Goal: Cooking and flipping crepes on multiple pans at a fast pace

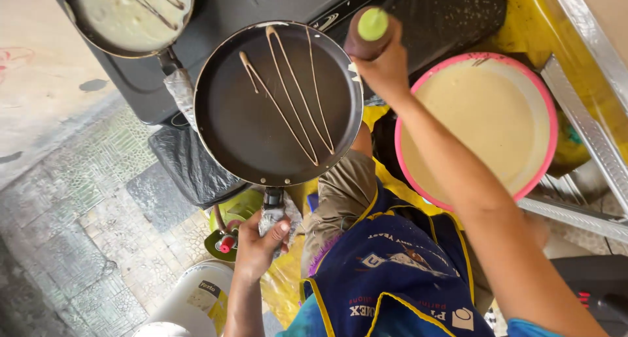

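The left hand [260, 240] grips the wrapped handle of a round black frying pan [278, 101] streaked with batter lines. The right hand [386, 66] clasps a brown squeeze bottle [367, 33] at the pan's rim, just beside a pink-rimmed batter bowl [546, 101].

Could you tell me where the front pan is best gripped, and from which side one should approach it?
By its handle, from the near side. The pan is a shallow round dish with batter lines inside, so its rim offers little hold; the wrapped handle sticks out toward the person, and the left hand already closes round it there.
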